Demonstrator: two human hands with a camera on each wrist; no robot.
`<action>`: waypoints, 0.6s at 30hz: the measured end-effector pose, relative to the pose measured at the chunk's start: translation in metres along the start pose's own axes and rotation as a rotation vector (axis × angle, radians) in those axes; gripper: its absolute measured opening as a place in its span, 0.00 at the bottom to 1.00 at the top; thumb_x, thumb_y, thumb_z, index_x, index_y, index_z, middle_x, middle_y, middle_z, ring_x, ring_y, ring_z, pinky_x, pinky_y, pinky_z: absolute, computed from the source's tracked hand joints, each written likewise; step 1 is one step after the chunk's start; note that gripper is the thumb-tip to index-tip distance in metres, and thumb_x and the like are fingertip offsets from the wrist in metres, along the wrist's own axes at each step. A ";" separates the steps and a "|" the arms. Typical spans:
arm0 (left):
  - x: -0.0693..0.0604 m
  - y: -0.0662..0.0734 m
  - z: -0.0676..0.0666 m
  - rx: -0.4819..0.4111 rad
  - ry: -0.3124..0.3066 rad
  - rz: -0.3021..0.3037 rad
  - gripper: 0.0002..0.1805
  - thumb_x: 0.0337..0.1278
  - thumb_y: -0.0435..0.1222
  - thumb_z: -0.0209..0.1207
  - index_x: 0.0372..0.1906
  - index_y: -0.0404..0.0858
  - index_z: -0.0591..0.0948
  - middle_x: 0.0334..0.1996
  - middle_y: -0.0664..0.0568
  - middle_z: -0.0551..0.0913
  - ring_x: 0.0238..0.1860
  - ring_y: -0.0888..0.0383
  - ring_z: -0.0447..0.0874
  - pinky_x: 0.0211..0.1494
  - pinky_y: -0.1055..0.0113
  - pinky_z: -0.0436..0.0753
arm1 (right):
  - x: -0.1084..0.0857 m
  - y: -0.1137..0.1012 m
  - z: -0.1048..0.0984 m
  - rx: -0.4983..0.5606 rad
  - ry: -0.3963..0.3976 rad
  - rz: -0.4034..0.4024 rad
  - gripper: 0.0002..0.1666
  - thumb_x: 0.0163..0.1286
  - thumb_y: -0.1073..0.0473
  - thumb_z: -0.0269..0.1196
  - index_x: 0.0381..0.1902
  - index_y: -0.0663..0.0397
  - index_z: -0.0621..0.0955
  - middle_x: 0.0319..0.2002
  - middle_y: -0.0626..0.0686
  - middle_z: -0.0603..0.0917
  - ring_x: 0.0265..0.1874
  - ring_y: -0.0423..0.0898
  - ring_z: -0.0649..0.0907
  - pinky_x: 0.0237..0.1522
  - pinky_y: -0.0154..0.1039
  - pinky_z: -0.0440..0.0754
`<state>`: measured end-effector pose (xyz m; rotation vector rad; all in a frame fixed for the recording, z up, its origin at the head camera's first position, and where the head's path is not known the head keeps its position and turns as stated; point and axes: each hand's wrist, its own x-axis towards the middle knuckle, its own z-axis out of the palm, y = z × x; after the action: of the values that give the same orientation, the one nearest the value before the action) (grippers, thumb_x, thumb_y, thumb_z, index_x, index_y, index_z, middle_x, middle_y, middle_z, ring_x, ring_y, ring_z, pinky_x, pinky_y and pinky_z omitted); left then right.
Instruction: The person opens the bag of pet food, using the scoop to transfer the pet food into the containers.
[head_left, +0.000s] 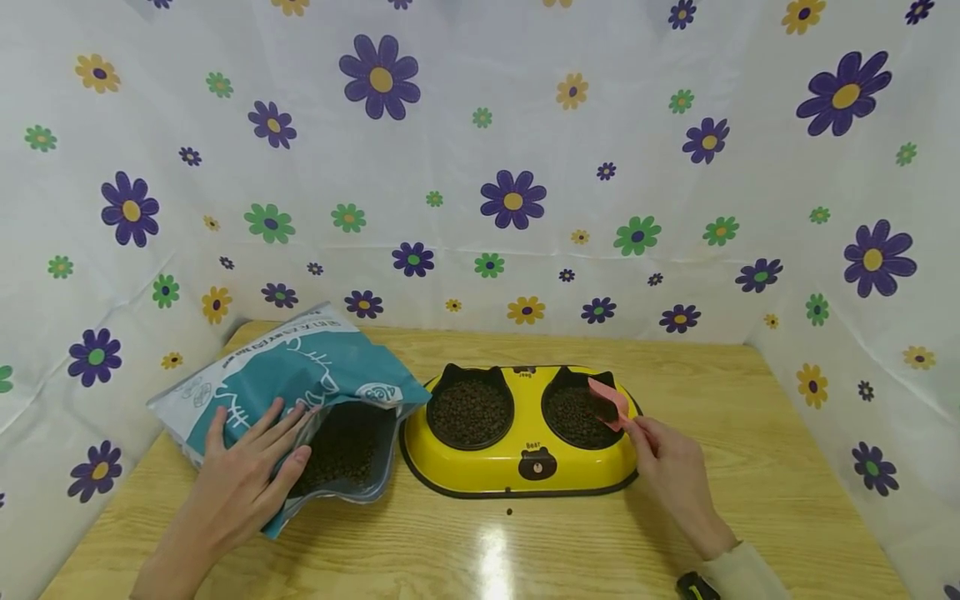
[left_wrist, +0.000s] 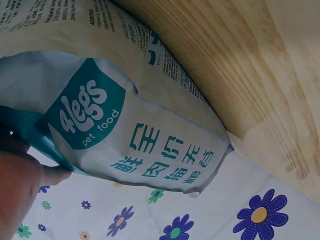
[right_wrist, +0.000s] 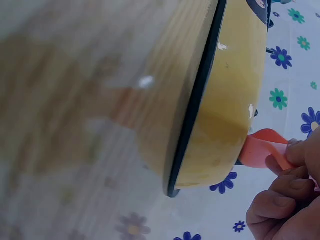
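A teal and white pet food bag (head_left: 281,379) lies tilted on its side, its open mouth facing the yellow double bowl (head_left: 480,477). Brown kibble (head_left: 341,454) shows inside the mouth. My left hand (head_left: 243,479) rests on the bag's near side with fingers spread; the left wrist view shows the bag's printed panel (left_wrist: 165,150). Pinched by its handle in my right hand (head_left: 671,467) is a pink scoop (head_left: 617,402), tilted over the bowl's right compartment. Both the left compartment (head_left: 470,408) and the right compartment (head_left: 573,412) hold kibble.
A stray kibble piece (head_left: 509,512) lies on the wooden table (head_left: 585,550) in front of the bowl, and another sits on the bowl's front rim. White flower-printed cloth (head_left: 480,150) encloses the back and sides. A black band (head_left: 697,586) is near the right sleeve.
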<state>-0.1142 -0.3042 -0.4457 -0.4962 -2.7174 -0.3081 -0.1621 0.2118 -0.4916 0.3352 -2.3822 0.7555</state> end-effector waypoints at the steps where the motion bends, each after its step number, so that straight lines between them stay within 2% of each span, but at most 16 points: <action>1: 0.000 0.000 0.000 -0.001 0.003 0.000 0.26 0.77 0.46 0.52 0.71 0.39 0.76 0.71 0.43 0.76 0.74 0.40 0.70 0.77 0.26 0.37 | 0.000 -0.001 -0.001 -0.018 -0.009 0.001 0.06 0.66 0.68 0.69 0.28 0.58 0.85 0.15 0.41 0.67 0.16 0.30 0.61 0.18 0.26 0.60; 5: 0.001 0.000 0.001 -0.005 0.009 0.002 0.26 0.77 0.46 0.52 0.71 0.39 0.75 0.71 0.43 0.75 0.74 0.40 0.70 0.77 0.26 0.37 | 0.001 -0.007 -0.003 -0.040 -0.062 0.000 0.04 0.68 0.67 0.68 0.31 0.58 0.86 0.17 0.42 0.70 0.17 0.31 0.62 0.19 0.28 0.62; 8: 0.001 0.000 0.001 -0.006 0.012 0.004 0.26 0.77 0.46 0.52 0.71 0.39 0.76 0.71 0.43 0.75 0.74 0.40 0.70 0.77 0.26 0.37 | 0.002 -0.011 -0.002 -0.039 -0.062 -0.039 0.04 0.67 0.67 0.69 0.31 0.58 0.85 0.17 0.43 0.71 0.17 0.32 0.63 0.20 0.28 0.62; 13: 0.001 0.000 0.001 -0.006 0.006 0.000 0.26 0.77 0.46 0.52 0.71 0.39 0.76 0.71 0.43 0.75 0.74 0.39 0.70 0.77 0.26 0.37 | 0.002 -0.010 -0.003 -0.124 0.008 -0.101 0.05 0.63 0.68 0.71 0.30 0.59 0.83 0.18 0.46 0.73 0.17 0.35 0.64 0.19 0.29 0.63; 18: 0.000 0.000 0.001 0.001 0.005 0.001 0.26 0.77 0.46 0.52 0.72 0.40 0.75 0.71 0.43 0.75 0.74 0.40 0.70 0.77 0.26 0.37 | 0.004 -0.006 -0.011 -0.174 0.073 -0.137 0.06 0.60 0.69 0.73 0.35 0.64 0.85 0.20 0.52 0.78 0.17 0.37 0.67 0.18 0.30 0.66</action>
<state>-0.1150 -0.3040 -0.4468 -0.4963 -2.7119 -0.3079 -0.1577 0.2132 -0.4798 0.3864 -2.3093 0.4866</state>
